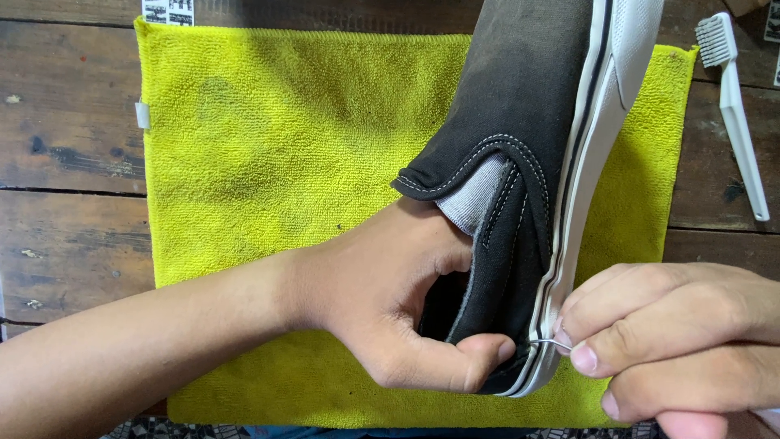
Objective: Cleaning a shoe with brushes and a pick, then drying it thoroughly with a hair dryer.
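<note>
Shoe (520,146), a dark slip-on with white sole, hung over the yellow towel (268,187) on the bench (65,162). Left hand (398,317) clasped its heel; right hand (666,333) pinched a thin metal needle (552,343) against the sole edge. White brush (735,106) lay just beside the towel.

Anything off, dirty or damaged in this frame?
Mostly tidy. The yellow towel has dull greyish smudges across its upper and middle left. The dark slip-on shoe, gripped by the left hand, looks faded on the upper. The right hand presses a thin metal needle at the sole edge. No visible tear.
</note>
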